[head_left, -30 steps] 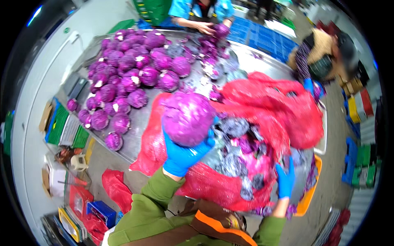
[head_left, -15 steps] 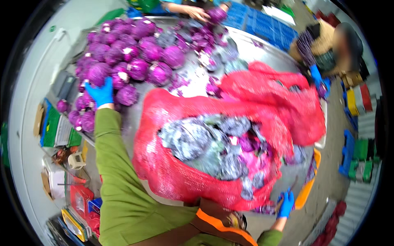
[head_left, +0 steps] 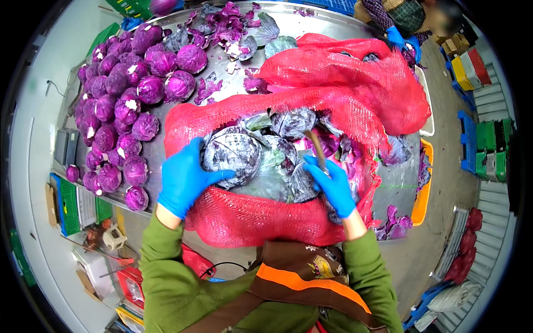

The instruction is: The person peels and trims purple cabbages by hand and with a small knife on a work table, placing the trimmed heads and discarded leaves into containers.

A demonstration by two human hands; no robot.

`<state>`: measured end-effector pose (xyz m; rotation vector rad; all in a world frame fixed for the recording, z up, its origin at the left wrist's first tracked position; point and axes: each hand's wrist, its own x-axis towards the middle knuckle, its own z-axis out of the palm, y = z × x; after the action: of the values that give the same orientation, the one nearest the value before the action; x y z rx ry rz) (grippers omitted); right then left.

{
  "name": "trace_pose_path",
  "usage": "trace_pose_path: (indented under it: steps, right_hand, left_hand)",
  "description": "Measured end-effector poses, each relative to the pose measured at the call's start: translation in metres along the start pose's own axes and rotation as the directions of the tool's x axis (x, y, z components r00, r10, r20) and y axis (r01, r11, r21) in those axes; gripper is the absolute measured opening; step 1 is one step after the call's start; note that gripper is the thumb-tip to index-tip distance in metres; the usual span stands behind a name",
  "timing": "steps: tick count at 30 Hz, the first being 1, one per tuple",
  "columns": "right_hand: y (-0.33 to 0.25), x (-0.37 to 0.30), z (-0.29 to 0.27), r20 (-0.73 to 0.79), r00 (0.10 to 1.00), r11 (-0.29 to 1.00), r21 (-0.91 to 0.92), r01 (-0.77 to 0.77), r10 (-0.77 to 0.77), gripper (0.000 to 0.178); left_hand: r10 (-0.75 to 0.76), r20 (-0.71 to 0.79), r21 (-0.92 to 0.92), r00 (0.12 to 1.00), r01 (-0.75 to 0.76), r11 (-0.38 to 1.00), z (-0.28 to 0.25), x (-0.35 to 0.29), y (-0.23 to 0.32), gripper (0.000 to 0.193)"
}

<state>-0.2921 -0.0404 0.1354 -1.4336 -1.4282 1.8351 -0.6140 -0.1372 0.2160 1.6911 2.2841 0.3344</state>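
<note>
A red cabbage in grey-purple outer leaves sits at the left of the opening of a red mesh sack. At its left side is my blue-gloved left hand, thumb and fingers apart, the thumb in front of the cabbage's lower edge. Whether it presses on the cabbage I cannot tell. My right hand, also gloved in blue, is closed round a knife that points up and away over the sack's opening. More leafy cabbages lie inside the sack.
Trimmed purple cabbages are heaped on the metal table at the left. Loose leaves lie at the far side. An orange crate stands at the right edge. Another person's gloved hands are at the far right.
My left hand has come from the trimmed cabbage pile to the cabbage in the sack. My right hand has moved from the near right, bringing the knife over the sack. The view has shifted.
</note>
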Motion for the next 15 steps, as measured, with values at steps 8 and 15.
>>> trace_pose_path:
  steps: [8, 15]
  right_hand:
    - [-0.024, 0.104, 0.102, 0.486, 0.874, 0.992, -0.111, 0.056, 0.005, 0.071]
    - [0.013, 0.053, 0.033, 0.298, 0.941, 0.943, 0.328, 0.055, -0.159, 0.061]
  left_hand:
    - [-0.030, -0.240, 0.039, 0.970, 0.041, 0.998, 0.062, -0.034, 0.007, 0.120]
    - [0.336, -0.295, -0.181, 0.895, -0.397, 0.900, 0.050, -0.042, 0.051, 0.103]
